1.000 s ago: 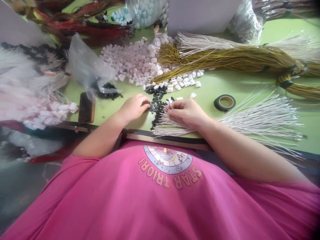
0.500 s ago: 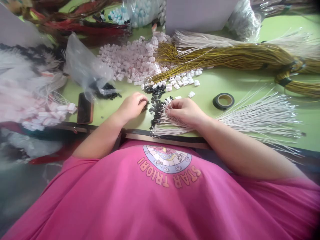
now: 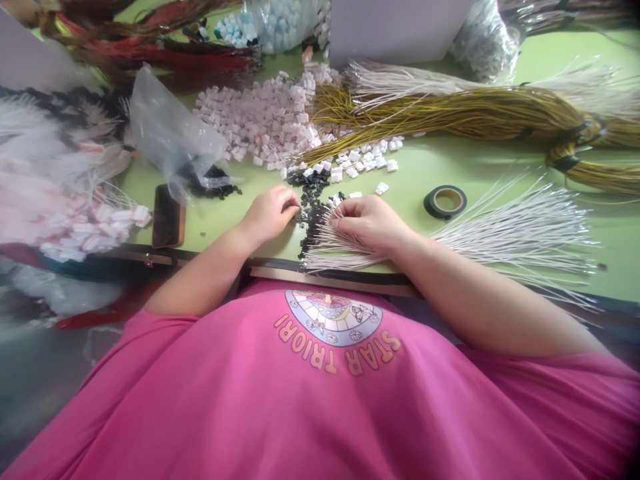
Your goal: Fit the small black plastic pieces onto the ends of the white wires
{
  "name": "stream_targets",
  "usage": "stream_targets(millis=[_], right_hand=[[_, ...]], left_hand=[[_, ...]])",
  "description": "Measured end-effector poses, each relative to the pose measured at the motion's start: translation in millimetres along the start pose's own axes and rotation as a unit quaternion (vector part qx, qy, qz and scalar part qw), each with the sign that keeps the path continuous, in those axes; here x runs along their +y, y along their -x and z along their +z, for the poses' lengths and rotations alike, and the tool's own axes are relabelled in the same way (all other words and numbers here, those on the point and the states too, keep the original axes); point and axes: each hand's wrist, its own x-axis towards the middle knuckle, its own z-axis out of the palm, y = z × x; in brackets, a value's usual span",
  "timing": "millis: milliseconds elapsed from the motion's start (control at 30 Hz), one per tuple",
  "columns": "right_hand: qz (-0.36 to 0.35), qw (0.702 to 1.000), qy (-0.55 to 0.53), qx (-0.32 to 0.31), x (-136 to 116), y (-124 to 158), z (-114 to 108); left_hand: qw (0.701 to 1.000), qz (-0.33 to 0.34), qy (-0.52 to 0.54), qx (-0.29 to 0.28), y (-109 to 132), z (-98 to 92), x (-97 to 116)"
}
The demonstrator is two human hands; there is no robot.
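Note:
A fanned bundle of white wires (image 3: 515, 233) lies across the front of the green table, its left ends beside a strip of small black connectors (image 3: 313, 207). My right hand (image 3: 367, 223) rests over the left part of the bundle, thumb and fingers pinched on white wire. Just left of the black pieces is my left hand (image 3: 273, 212), its thumb and fingertips pressed together at the edge of the pile. Whatever sits between those fingertips is too small to make out.
Behind the hands spreads a heap of white connectors (image 3: 265, 120). Yellow-brown wires (image 3: 480, 117) run along the back right. A black tape roll (image 3: 445, 201) stands right of my hands; a phone (image 3: 168, 217) and a plastic bag (image 3: 165, 130) lie left. White wired connectors (image 3: 75, 220) pile at far left.
My left hand has shifted slightly right and its fingers have closed closer together by the black connectors. My right hand stays almost where it was on the white wires.

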Motion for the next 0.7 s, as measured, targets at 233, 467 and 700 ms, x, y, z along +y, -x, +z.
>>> stream_targets(millis=[233, 467, 700], right_hand=[[0.001, 0.999, 0.040, 0.004, -1.9, 1.3, -1.0], [-0.006, 0.998, 0.063, -0.014, -2.2, 0.6, -2.1], [-0.025, 0.998, 0.058, -0.026, -1.9, -0.4, -1.2]], left_hand=[[0.982, -0.038, 0.186, 0.015, 19.0, -11.9, 26.8], [0.934, -0.070, 0.350, -0.021, 20.3, 6.8, 41.5], [0.903, -0.107, 0.415, -0.011, 16.4, 19.8, 38.5]])
